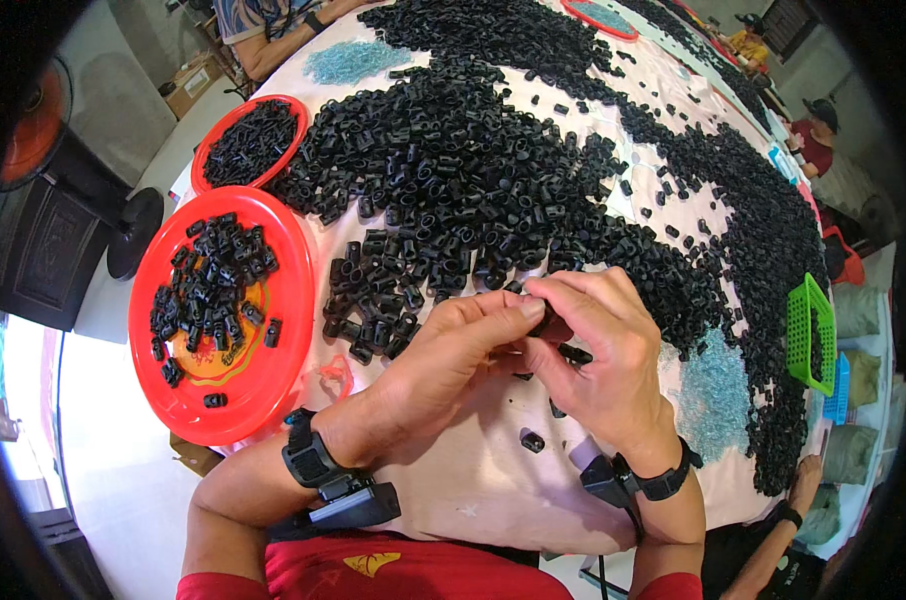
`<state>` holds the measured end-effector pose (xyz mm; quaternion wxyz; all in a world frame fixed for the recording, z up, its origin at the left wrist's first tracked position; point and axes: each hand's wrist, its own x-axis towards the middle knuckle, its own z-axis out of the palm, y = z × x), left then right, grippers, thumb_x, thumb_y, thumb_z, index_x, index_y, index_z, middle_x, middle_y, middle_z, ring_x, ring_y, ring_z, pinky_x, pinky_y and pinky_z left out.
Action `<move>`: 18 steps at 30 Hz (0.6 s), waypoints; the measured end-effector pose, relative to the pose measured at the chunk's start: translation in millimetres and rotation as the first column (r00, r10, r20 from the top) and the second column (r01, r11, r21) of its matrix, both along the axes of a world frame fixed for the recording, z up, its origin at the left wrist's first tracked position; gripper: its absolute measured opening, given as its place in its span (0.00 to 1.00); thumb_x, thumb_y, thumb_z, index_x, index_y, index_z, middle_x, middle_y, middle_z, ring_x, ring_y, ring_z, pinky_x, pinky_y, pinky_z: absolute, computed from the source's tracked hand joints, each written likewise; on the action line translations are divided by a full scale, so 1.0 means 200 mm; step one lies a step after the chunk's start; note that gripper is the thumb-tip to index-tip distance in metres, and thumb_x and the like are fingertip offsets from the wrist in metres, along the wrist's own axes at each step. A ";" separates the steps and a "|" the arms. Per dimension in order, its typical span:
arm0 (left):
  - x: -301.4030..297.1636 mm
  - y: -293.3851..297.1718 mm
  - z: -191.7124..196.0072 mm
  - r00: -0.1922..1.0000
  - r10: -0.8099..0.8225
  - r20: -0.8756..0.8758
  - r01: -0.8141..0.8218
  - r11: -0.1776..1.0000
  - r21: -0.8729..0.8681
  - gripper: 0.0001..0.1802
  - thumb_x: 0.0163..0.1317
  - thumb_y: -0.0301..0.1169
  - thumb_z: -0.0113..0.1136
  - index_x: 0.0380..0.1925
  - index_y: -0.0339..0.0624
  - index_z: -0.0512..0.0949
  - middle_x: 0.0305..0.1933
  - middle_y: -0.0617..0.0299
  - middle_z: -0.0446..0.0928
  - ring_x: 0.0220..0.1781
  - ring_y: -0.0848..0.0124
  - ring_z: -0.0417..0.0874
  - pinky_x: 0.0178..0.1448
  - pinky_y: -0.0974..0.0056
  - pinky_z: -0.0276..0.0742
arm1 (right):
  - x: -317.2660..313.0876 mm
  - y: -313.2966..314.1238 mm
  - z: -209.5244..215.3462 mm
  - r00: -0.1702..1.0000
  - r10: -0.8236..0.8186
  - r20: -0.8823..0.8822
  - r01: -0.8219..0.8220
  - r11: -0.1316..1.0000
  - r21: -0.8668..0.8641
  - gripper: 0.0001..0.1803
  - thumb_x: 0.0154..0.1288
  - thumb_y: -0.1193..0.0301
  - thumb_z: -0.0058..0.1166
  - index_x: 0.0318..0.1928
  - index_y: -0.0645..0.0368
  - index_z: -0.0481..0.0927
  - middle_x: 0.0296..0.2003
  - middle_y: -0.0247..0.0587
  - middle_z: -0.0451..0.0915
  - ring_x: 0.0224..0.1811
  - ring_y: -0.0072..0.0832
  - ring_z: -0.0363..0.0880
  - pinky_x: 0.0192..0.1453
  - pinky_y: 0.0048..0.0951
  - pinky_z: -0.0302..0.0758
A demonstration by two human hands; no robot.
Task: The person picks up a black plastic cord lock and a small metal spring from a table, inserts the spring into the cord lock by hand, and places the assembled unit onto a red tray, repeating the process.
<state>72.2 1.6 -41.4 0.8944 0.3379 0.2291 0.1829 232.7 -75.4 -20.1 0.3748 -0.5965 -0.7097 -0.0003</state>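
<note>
My left hand [468, 340] and my right hand [608, 345] meet above the near part of the table. Their thumbs and fingertips pinch a small black plastic part [543, 324], mostly covered by the fingers; it looks like the cord-lock pieces around it. Just beyond my fingers lies a big heap of hollow black plastic barrels [443, 190]. A single black piece [533, 441] rests on the pink cloth below my hands. To the left, a red plate [298, 370] carries a pile of black cord locks [213, 280].
Behind the plate, a red basket [199, 165] holds thin black pieces. Bluish heaps of tiny parts [713, 395] lie right and far left. A green basket [811, 335] stands at the right edge. Other people sit around the table; a co-worker's arm [788, 520] reaches in at lower right.
</note>
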 end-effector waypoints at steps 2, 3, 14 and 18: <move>0.00 0.00 -0.01 1.000 -0.004 -0.007 0.004 0.999 -0.039 0.15 0.79 0.38 0.54 0.47 0.39 0.83 0.46 0.64 0.84 0.46 0.78 0.82 0.56 0.70 0.77 | 0.03 0.00 -0.01 0.999 0.005 0.045 -0.006 1.000 0.012 0.26 0.44 0.80 0.72 0.49 0.63 0.86 0.43 0.45 0.85 0.41 0.41 0.82 0.44 0.36 0.82; 0.00 0.00 -0.03 0.999 -0.038 -0.008 0.037 0.999 -0.030 0.15 0.79 0.38 0.53 0.48 0.39 0.83 0.46 0.64 0.84 0.47 0.79 0.82 0.57 0.70 0.77 | 0.03 0.01 0.00 0.999 0.004 0.045 -0.005 1.000 0.012 0.26 0.44 0.80 0.72 0.49 0.63 0.86 0.43 0.45 0.85 0.41 0.41 0.82 0.44 0.36 0.82; -0.02 0.01 -0.09 0.996 -0.092 0.016 0.091 0.995 0.045 0.17 0.80 0.37 0.51 0.51 0.34 0.81 0.49 0.56 0.84 0.53 0.68 0.86 0.65 0.58 0.81 | 0.04 0.02 -0.04 0.996 0.072 0.049 -0.072 0.997 -0.008 0.22 0.44 0.80 0.71 0.46 0.63 0.85 0.37 0.44 0.85 0.36 0.42 0.82 0.40 0.37 0.80; -0.01 0.00 -0.06 0.998 -0.064 0.023 0.063 0.997 0.049 0.18 0.81 0.39 0.50 0.51 0.34 0.81 0.48 0.56 0.85 0.52 0.69 0.86 0.64 0.59 0.82 | 0.06 0.02 -0.03 0.994 0.087 0.063 -0.088 0.996 0.015 0.22 0.45 0.81 0.70 0.46 0.63 0.85 0.38 0.44 0.86 0.35 0.42 0.82 0.40 0.37 0.80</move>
